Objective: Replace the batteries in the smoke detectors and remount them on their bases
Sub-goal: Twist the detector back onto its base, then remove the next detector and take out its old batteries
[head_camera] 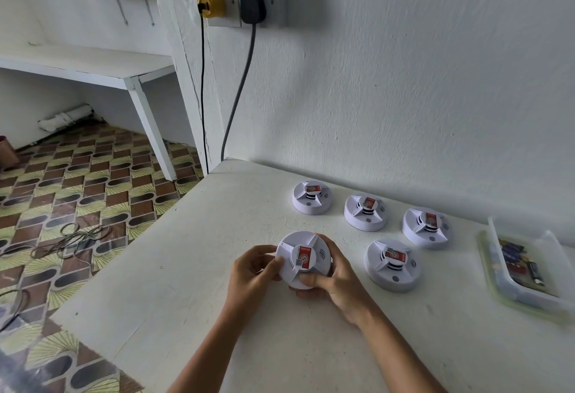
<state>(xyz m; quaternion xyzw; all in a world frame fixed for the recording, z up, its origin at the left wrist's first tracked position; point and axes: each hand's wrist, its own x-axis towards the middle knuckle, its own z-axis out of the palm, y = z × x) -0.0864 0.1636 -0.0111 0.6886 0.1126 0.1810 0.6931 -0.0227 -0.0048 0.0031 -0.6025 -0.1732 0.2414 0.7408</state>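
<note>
The person's left hand (253, 269) curls its fingers against the left rim of a white smoke detector (303, 260), the thumb lying on its top face, while the right hand (334, 280) wraps the right side, thumb pressed to the near edge and fingers reaching round the far side. Between them the detector is held just above the white table (193, 268), tilted a little toward the camera, its red-and-white label facing up (the print is too small to read).

Four more detectors sit on the table to the right and beyond: one farthest back (312, 197), a second (365, 212) just right of it, a third (425, 227) nearest the wall, and a fourth (392, 264) close beside the right hand, all label-side up and apart from each other.

At the table's right edge stands a clear plastic tray (510, 280) holding batteries (536, 272).

On the wall above, a yellow plug (212, 5) and a black plug (252, 8) sit in twin sockets, their cables hanging down behind the table.
</note>
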